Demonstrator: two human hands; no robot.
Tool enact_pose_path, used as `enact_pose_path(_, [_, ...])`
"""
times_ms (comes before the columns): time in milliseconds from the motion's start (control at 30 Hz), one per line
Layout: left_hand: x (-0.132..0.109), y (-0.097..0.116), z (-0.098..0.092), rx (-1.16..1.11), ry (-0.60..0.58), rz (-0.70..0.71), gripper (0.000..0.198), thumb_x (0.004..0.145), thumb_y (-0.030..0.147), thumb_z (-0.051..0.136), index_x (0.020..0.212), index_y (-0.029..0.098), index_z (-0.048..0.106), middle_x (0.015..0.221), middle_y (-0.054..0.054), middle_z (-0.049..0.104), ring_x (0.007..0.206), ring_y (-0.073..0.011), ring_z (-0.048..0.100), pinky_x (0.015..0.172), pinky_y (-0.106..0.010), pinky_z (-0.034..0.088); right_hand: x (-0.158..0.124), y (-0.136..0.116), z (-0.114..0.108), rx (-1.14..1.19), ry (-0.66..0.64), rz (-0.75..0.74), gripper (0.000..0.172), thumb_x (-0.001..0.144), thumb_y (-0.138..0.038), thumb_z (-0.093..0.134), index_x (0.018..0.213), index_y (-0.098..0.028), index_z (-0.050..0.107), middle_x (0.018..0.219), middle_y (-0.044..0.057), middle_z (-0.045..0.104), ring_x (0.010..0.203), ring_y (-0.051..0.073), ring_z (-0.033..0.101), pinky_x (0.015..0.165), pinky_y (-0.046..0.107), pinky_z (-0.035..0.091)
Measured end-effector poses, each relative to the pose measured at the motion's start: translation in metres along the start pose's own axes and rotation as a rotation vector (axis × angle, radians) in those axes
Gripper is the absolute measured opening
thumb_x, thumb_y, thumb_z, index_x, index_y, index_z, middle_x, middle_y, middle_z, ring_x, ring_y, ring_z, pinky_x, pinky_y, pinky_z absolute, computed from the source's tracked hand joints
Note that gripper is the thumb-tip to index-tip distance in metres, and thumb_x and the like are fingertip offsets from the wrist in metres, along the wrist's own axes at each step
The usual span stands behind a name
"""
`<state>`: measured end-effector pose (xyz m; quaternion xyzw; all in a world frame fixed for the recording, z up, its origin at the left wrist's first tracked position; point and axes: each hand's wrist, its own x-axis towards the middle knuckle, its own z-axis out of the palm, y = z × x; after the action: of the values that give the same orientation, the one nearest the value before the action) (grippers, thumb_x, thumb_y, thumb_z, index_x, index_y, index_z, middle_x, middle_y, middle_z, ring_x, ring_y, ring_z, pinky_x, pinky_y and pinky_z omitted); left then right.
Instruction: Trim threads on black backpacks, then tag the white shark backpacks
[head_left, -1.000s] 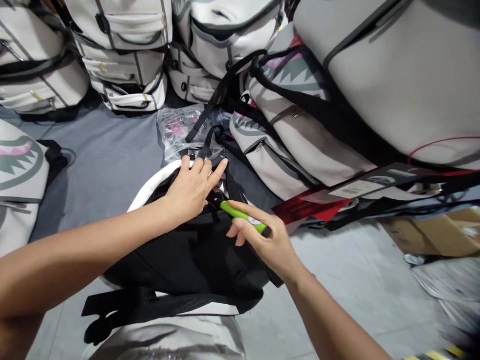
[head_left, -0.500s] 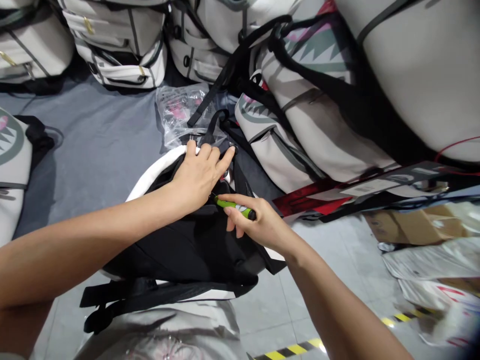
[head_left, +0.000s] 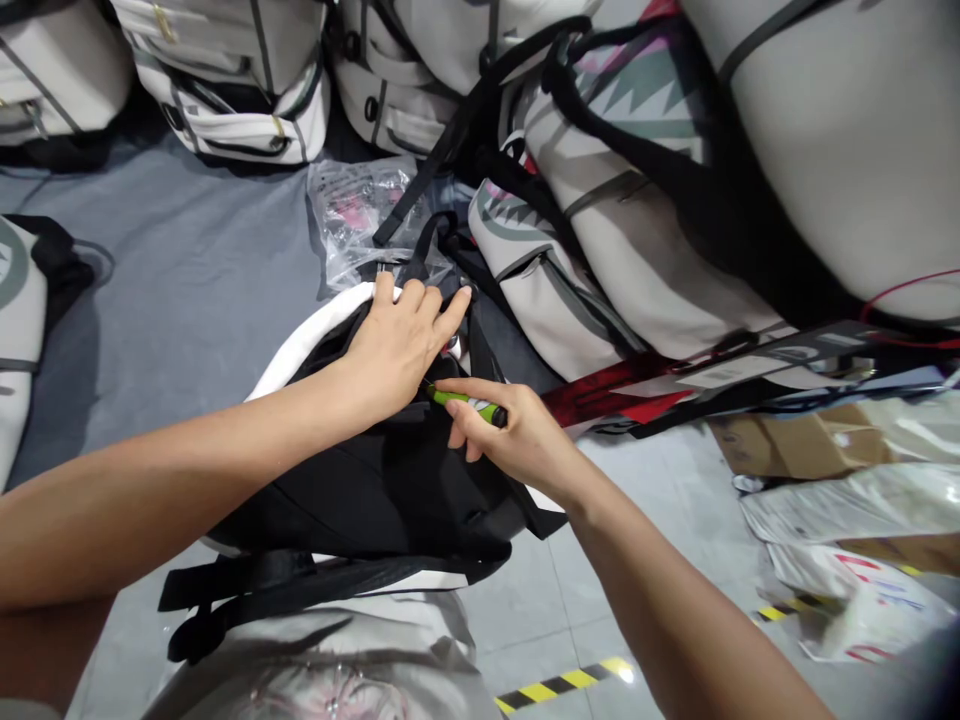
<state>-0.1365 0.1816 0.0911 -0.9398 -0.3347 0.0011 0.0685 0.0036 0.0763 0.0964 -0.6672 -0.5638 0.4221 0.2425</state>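
Note:
A black-lined backpack (head_left: pixel 375 490) with a white edge lies open in front of me. My left hand (head_left: pixel 394 345) rests palm down over its far rim, fingers curled over the edge and the thumb hidden beneath. My right hand (head_left: pixel 517 435) is closed around the green-and-black handle of a screwdriver (head_left: pixel 465 405). Its thin shaft points left into the bag, just under my left palm, and the tip is hidden. Beyond my left fingers, a clear plastic bag (head_left: pixel 360 215) with pink print lies beside black straps (head_left: pixel 427 245).
Pale grey backpacks (head_left: pixel 585 230) with shark-teeth prints crowd the right, and more grey bags (head_left: pixel 232 90) line the back of the grey-covered table (head_left: pixel 187 270). A wrapped bag (head_left: pixel 322 670) sits below. Cardboard (head_left: pixel 795 445) and yellow-black tape (head_left: pixel 562 685) are on the tiled floor.
The view has shifted slightly. My right hand and the screwdriver have moved slightly up and left, while my left hand stays at the bag's rim.

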Motion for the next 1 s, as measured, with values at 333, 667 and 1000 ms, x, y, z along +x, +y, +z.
enact_pose_path(333, [-0.0008, -0.0001, -0.0002, 0.028, 0.003, 0.004, 0.079, 0.094, 0.033, 0.056, 0.160, 0.016, 0.016, 0.139, -0.015, 0.050, 0.127, -0.0321, 0.043, 0.117, -0.053, 0.022, 0.0021, -0.0026, 0.0000, -0.048, -0.016, -0.033, 0.035, 0.093, -0.029, 0.055, 0.121, -0.015, 0.070, 0.063, -0.001, 0.069, 0.045, 0.011, 0.061, 0.048, 0.020, 0.046])
enact_pose_path(667, [0.0002, -0.0002, 0.0017, -0.025, 0.001, -0.009, 0.082, 0.092, 0.033, 0.058, 0.160, 0.019, 0.014, 0.140, -0.014, 0.049, 0.131, -0.0330, 0.040, 0.118, -0.054, 0.018, -0.0002, -0.0026, 0.0003, -0.129, 0.011, -0.023, 0.036, 0.093, -0.031, 0.055, 0.121, -0.016, 0.070, 0.066, 0.000, 0.071, 0.047, 0.012, 0.063, 0.049, 0.021, 0.046])
enact_pose_path(1000, [0.0000, -0.0004, 0.0025, -0.026, -0.003, -0.011, 0.084, 0.093, 0.034, 0.057, 0.161, 0.021, 0.010, 0.143, -0.014, 0.048, 0.133, -0.0329, 0.040, 0.118, -0.054, 0.018, -0.0046, -0.0022, 0.0048, -0.110, 0.011, -0.032, 0.038, 0.094, -0.032, 0.053, 0.125, -0.016, 0.069, 0.068, 0.001, 0.072, 0.047, 0.013, 0.063, 0.050, 0.022, 0.046])
